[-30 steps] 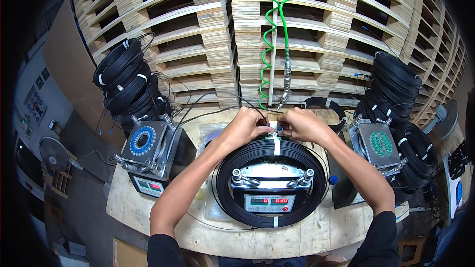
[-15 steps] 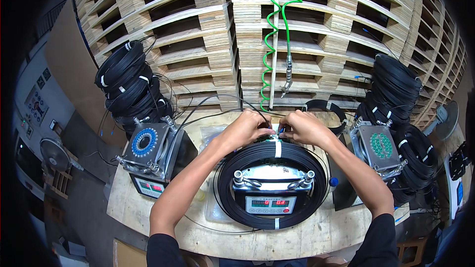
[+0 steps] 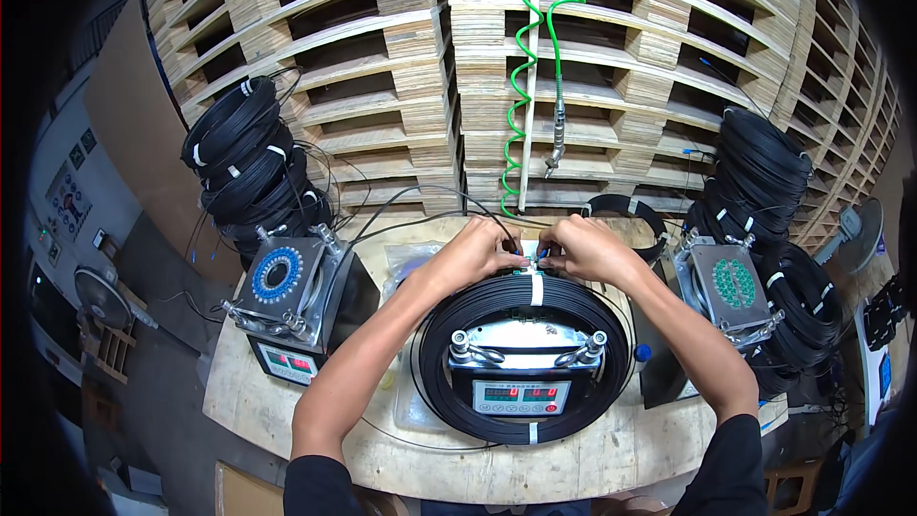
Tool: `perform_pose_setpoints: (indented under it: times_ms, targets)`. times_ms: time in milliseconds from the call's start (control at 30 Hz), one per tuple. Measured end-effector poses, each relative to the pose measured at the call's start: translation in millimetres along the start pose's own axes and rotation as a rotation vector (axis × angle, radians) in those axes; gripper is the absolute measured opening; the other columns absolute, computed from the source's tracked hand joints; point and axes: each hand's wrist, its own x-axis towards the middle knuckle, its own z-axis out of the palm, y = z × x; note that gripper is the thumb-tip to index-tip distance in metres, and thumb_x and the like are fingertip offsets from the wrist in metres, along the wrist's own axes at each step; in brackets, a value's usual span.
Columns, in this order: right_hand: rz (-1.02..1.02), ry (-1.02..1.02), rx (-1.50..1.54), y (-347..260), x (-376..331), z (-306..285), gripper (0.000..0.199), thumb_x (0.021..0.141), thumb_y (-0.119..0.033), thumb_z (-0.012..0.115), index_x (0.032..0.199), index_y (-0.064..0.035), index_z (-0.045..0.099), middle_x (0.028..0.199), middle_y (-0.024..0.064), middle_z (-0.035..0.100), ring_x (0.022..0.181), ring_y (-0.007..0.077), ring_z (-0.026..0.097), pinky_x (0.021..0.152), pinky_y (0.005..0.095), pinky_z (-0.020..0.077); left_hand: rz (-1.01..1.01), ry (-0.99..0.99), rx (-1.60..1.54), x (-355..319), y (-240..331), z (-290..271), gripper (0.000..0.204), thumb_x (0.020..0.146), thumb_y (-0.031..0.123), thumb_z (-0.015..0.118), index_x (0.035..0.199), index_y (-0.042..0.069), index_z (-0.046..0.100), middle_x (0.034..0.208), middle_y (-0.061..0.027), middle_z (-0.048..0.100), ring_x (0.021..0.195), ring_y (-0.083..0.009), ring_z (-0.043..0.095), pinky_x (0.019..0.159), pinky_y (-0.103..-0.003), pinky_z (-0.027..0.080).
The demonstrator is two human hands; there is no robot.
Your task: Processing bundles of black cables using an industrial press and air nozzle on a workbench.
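Black cable coil (image 3: 487,298) rings the central machine (image 3: 521,397), and that machine is our landmark! Both our hands are at its far side, just beyond the coil's far edge, so the coil lies nearer us than either hand. Our left hand (image 3: 480,250) is behind the machine, a little to its left, thumb and fingers pinching a blue-tipped cable end (image 3: 518,251). Level with it, behind and to the machine's right, our right hand (image 3: 585,250) has fingertips together on a second blue tip (image 3: 543,253). White ties (image 3: 537,290) band the coil behind and in front of the machine.

Now for what we can't quite catch! Our own fingers cover most of both blue tips, and whether either is plugged in, we cannot tell. A small green-and-white piece (image 3: 532,268) between the hands is too tiny to read. The machine's top face is tipped away from us, its sockets out of sight. Right of the machine, our forearm hides part of the green-socketed machine (image 3: 735,282); left of it stands the blue-socketed machine (image 3: 277,274), its top plain to see.
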Motion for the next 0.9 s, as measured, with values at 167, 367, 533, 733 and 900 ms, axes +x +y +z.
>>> perform_pose_setpoints:
  times_ms: [167, 367, 533, 733, 900]
  targets:
    - [0.049, -0.027, -0.021, -4, -1, -5, 0.033, 0.084, -0.017, 0.081, 0.112, -0.0009, 0.075, 0.102, 0.0238, 0.074, 0.098, 0.0397, 0.072, 0.086, 0.0479, 0.0575, -0.069, -0.052, 0.041, 5, 14, -6, 0.023, 0.086, 0.016, 0.082, 0.097, -0.003, 0.076, 0.084, -0.0234, 0.073, 0.075, -0.0302, 0.074, 0.069, -0.04, 0.054]
    - [0.016, -0.034, 0.022, 2, 0, -6, 0.032, 0.084, -0.015, 0.081, 0.112, -0.0011, 0.075, 0.102, 0.0217, 0.075, 0.099, 0.0381, 0.072, 0.087, 0.0461, 0.0575, -0.052, -0.04, -0.091, -3, 3, -15, 0.023, 0.089, 0.015, 0.081, 0.103, -0.002, 0.077, 0.086, -0.0146, 0.077, 0.082, -0.0205, 0.074, 0.078, -0.035, 0.057]
    - [-0.027, -0.034, 0.066, 9, 3, 0, 0.029, 0.086, -0.01, 0.078, 0.112, 0.001, 0.073, 0.096, 0.0217, 0.075, 0.095, 0.0377, 0.073, 0.082, 0.0449, 0.0576, -0.082, -0.04, 0.031, -3, 14, -12, 0.022, 0.089, 0.015, 0.079, 0.101, -0.004, 0.076, 0.085, -0.0202, 0.074, 0.077, -0.0265, 0.075, 0.072, -0.036, 0.057]
    - [-0.052, -0.06, 0.111, 2, 5, 0, 0.023, 0.085, -0.004, 0.076, 0.106, 0.0041, 0.072, 0.09, 0.0223, 0.074, 0.085, 0.0368, 0.073, 0.073, 0.0431, 0.0565, 0.063, 0.009, 0.084, -9, 11, -10, 0.02, 0.091, 0.013, 0.077, 0.101, -0.004, 0.074, 0.085, -0.0221, 0.073, 0.076, -0.0318, 0.073, 0.07, -0.039, 0.055]
    - [-0.081, -0.065, 0.073, 11, 9, 7, 0.025, 0.085, -0.004, 0.076, 0.108, 0.0043, 0.069, 0.089, 0.0207, 0.074, 0.084, 0.0362, 0.073, 0.074, 0.0423, 0.0576, 0.044, 0.027, 0.047, -9, 9, -6, 0.018, 0.092, 0.012, 0.076, 0.101, -0.003, 0.073, 0.085, -0.021, 0.073, 0.075, -0.0293, 0.073, 0.069, -0.038, 0.054]
